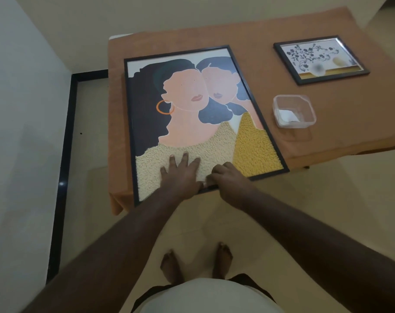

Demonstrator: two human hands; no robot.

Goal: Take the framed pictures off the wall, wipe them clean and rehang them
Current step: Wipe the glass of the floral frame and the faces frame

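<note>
Both pictures are off the wall and lie on the table [248,35] — the big picture [192,114] in front, the small picture [320,59] at 2 o'clock. The left hand [180,175] presses flat, fingers spread. The right hand [228,179] pinches a small white wipe [204,184]. Wiping is going on — rehanging is left.
</note>
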